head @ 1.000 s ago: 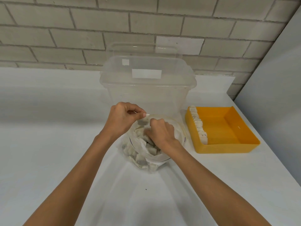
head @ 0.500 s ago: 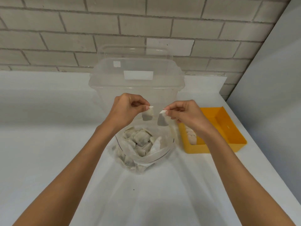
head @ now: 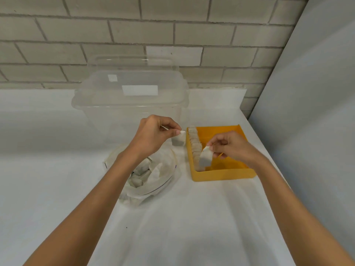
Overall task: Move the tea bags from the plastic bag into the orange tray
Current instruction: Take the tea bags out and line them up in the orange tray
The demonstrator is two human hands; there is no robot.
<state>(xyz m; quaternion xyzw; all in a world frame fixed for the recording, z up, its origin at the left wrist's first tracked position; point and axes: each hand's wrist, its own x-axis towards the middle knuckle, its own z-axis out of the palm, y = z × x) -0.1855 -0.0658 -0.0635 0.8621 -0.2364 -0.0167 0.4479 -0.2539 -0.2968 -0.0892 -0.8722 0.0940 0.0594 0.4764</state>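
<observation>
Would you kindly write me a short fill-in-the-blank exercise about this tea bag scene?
1. The right hand holds a tea bag over the ____ tray.
2. The left hand pinches another tea bag; altogether the hands hold ____ tea bags.
3. The row of tea bags stands along the tray's ____ wall.
Missing words: orange, two, left.

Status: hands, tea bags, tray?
Left hand pinches one tea bag, just left of orange tray. Right hand pinches second tea bag over tray. Nothing blocking.
</observation>
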